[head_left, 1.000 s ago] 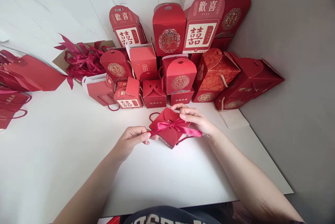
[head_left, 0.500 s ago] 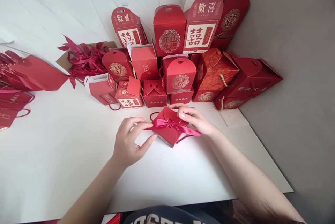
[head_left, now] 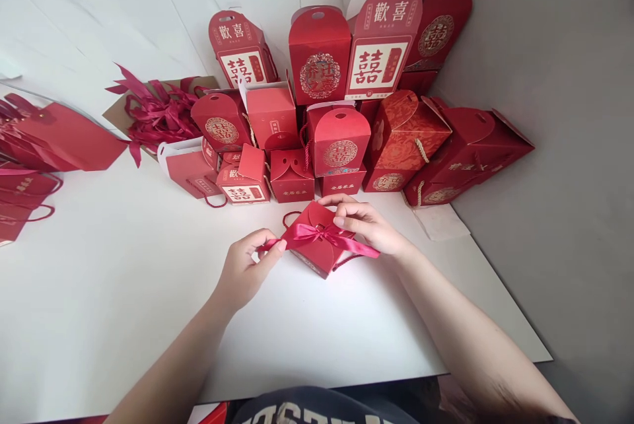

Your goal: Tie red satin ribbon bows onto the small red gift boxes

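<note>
The fingers (head_left: 270, 247) of the left hand (head_left: 245, 269) were pinched on the free left end of the ribbon (head_left: 317, 234), thumb and forefinger pressed together on the satin. The right hand (head_left: 369, 226) rested on the far right corner of the small red box (head_left: 317, 249), its fingers curled together at the bow's knot, touching it; whether they actually gripped a loop could not be told.

The box sat on the white bench (head_left: 321, 338) directly between the two hands, turned corner-on toward the person. The ribbon's long axis ran left to right across the lid, from the pinched end through the knot to a loose tail trailing out under the right wrist. The left hand lay just beside the box's left corner, in line with that axis, while the right hand was the one nearer the knot.

Behind the box, a cluster of red gift boxes (head_left: 341, 140) stood against the wall, and a heap of spare ribbons (head_left: 158, 113) lay well apart to the left.
</note>
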